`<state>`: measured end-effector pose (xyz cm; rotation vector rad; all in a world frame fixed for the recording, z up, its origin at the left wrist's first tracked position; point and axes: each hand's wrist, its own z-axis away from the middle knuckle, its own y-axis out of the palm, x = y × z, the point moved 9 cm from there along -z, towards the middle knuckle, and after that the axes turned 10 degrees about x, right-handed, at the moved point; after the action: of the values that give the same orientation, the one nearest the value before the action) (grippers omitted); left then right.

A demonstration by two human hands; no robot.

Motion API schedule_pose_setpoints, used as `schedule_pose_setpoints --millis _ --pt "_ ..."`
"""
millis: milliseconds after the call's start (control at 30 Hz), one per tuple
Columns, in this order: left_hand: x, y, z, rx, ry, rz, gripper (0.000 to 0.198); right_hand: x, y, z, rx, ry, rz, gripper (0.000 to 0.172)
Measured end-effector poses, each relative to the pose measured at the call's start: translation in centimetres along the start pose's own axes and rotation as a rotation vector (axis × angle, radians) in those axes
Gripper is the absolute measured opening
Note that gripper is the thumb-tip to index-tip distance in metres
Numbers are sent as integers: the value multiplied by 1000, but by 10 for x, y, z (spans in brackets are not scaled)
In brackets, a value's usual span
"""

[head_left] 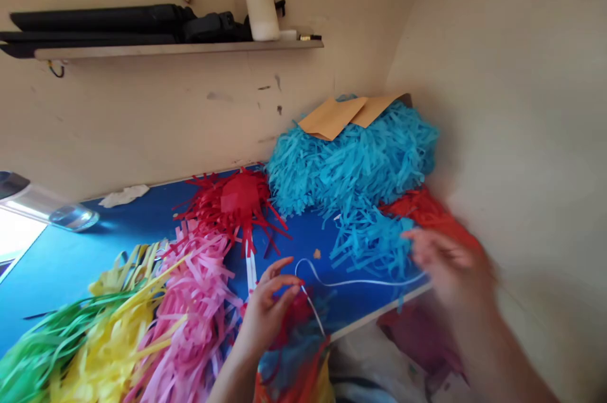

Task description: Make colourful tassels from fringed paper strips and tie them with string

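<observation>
My left hand (271, 307) pinches a thin white cord (360, 283) between thumb and fingertips, just above the table's front edge. From there one stretch drops to a bundle of coloured paper fringe (289, 365), blurred, in red, blue, orange and yellow. The other stretch loops loosely across to my right hand (443, 264), whose bent fingers are smeared by motion and appear closed on it. Right beside those fingertips lies a blue paper tassel (374, 238); contact with it is unclear. A red paper tassel (239, 194) lies behind my left hand.
Pink fringe (194, 308), yellow fringe (114, 343) and green fringe (61, 333) cover the left front of the blue table (142, 216). A large blue fringe pile (351, 156) carries brown paper (332, 117). A clear bottle (52, 204) lies left; a shelf (190, 49) holds a white bottle (262, 7).
</observation>
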<state>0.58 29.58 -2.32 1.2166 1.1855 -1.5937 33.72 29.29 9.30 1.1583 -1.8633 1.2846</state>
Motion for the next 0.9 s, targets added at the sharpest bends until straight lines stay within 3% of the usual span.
schedule_pose_setpoints --millis 33,133,233,367,500,667,767,900 --pt "1 -6 4 -52 -21 91 20 9 43 4 142 14 -8 22" --pt "14 -13 18 -181 -183 485 29 42 131 17 295 -75 -38 20" --pt "21 -9 31 -279 -298 843 39 61 175 23 339 -164 -66 19" --pt "13 -7 34 -297 -275 1007 39 68 197 22 378 -196 -49 21" --pt "11 -5 33 -271 -245 1037 36 67 211 23 507 -180 -85 38" --pt "11 3 31 -191 -255 1023 34 37 232 26 638 101 -464 36" --pt "10 9 30 -172 -274 1037 36 15 235 24 598 277 -548 34" --pt "12 13 29 -175 -304 1059 38 11 220 16 491 244 -461 33"
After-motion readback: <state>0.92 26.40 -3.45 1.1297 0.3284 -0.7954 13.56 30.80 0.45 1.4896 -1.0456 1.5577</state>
